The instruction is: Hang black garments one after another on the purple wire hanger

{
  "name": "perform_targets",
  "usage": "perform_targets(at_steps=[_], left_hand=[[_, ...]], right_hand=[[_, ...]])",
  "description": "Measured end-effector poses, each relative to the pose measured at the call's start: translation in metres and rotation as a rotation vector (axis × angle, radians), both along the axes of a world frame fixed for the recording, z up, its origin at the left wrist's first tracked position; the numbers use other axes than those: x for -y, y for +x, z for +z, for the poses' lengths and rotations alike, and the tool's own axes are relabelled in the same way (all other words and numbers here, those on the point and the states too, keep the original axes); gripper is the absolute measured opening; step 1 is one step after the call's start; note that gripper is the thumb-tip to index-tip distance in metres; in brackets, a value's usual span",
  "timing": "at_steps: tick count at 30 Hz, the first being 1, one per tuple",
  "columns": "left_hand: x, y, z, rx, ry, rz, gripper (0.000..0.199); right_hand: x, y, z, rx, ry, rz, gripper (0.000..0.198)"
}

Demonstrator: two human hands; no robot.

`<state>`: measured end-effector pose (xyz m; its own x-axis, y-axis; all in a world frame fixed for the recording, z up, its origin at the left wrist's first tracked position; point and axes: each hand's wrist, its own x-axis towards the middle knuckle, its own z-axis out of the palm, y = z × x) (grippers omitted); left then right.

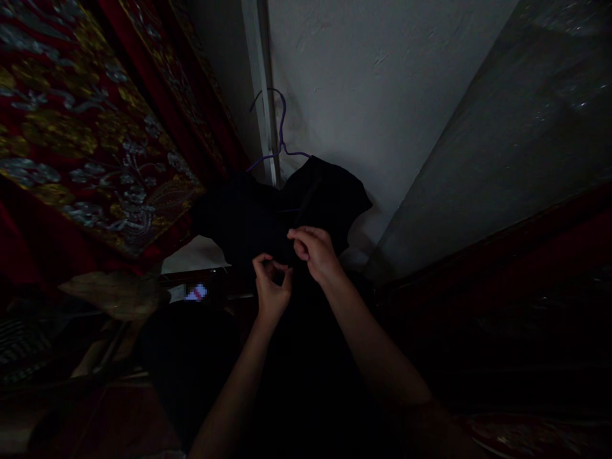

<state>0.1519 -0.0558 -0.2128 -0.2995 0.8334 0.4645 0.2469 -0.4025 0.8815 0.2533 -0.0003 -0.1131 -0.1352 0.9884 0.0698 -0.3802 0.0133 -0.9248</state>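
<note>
A black short-sleeved garment [329, 191] hangs on a thin purple wire hanger [282, 137] in front of me. My left hand [272, 287] is at the garment's front, its thumb and a fingertip brought together in a pinch and the index finger arched. Slightly higher and to the right, my right hand [315, 252] is closed, thumb against bent index finger, close to the dark cloth. Whatever sits between the fingertips of either hand is too dark and small to make out. The lower part of the garment merges into shadow.
Red cloth with gold and silver embroidery [95, 127] hangs at the left. The hanger's hook is at a narrow pale upright strip [261, 64] against a grey wall [358, 83]. A greyish sheet [502, 140] covers the right side. A pale, pointed object [115, 293] lies low at left.
</note>
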Motion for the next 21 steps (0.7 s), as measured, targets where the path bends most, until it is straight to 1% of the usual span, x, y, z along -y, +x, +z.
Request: perform_targets(at_steps=[3, 5, 7, 8, 10, 12, 15, 17, 19, 21], left_hand=[[-0.003, -0.007, -0.014, -0.103, -0.081, -0.013, 0.040], [-0.004, -0.014, -0.019, -0.158, -0.126, -0.017, 0.035], [-0.007, -0.024, -0.016, -0.206, -0.151, -0.023, 0.034], [-0.009, -0.029, -0.010, -0.232, -0.148, -0.038, 0.034], [-0.014, -0.038, 0.012, -0.290, -0.090, -0.090, 0.034], [-0.020, -0.042, 0.045, -0.341, 0.050, -0.107, 0.034], [-0.032, -0.041, 0.105, -0.436, 0.294, -0.004, 0.037], [-0.041, -0.038, 0.140, -0.509, 0.410, 0.058, 0.034], [-0.050, -0.035, 0.163, -0.591, 0.468, 0.094, 0.021], [-0.054, -0.032, 0.174, -0.654, 0.489, 0.124, 0.010]], right_hand=[[-0.030, -0.002, 0.044, -0.049, 0.053, -0.034, 0.018], [-0.042, -0.001, 0.067, -0.053, 0.106, -0.006, 0.019], [-0.044, 0.000, 0.080, -0.017, 0.166, 0.046, 0.019], [-0.042, 0.001, 0.083, 0.005, 0.192, 0.067, 0.020], [-0.035, 0.002, 0.082, 0.037, 0.226, 0.083, 0.020], [-0.026, 0.002, 0.079, 0.057, 0.250, 0.071, 0.021], [-0.017, 0.002, 0.078, 0.095, 0.305, 0.038, 0.022], [-0.014, 0.003, 0.082, 0.128, 0.362, 0.024, 0.024], [-0.014, 0.006, 0.086, 0.157, 0.421, 0.004, 0.024], [-0.017, 0.009, 0.085, 0.173, 0.459, -0.033, 0.023]])
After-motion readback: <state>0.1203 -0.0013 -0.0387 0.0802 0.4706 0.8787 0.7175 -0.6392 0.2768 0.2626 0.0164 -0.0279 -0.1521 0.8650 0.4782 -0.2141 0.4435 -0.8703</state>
